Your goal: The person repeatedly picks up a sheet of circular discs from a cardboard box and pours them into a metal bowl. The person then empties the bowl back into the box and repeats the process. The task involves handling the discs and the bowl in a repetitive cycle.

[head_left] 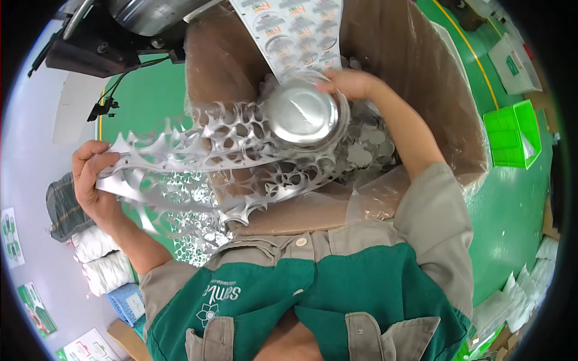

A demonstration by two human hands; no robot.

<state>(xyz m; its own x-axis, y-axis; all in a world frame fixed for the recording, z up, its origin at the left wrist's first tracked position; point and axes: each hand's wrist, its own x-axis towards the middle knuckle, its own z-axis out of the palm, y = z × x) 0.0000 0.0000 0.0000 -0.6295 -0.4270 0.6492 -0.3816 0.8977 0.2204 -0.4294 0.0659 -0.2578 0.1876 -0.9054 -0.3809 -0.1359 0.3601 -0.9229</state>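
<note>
My left hand (91,177) grips the end of a silver foil strip (205,150) punched full of round holes, a lacy web that stretches right toward the box. My right hand (349,84) holds a round stack of silver foil discs (304,114) over a large cardboard box (421,72). Many loose silver discs (364,147) lie inside the box on a clear plastic liner. A printed sheet of round labels (295,30) hangs down into the box from above.
A machine (120,30) with black cables stands at the upper left. A green crate (512,135) sits on the green floor at the right. Rolled cloths (99,259) and a blue basket (127,301) lie at the lower left, printed sheets beside them.
</note>
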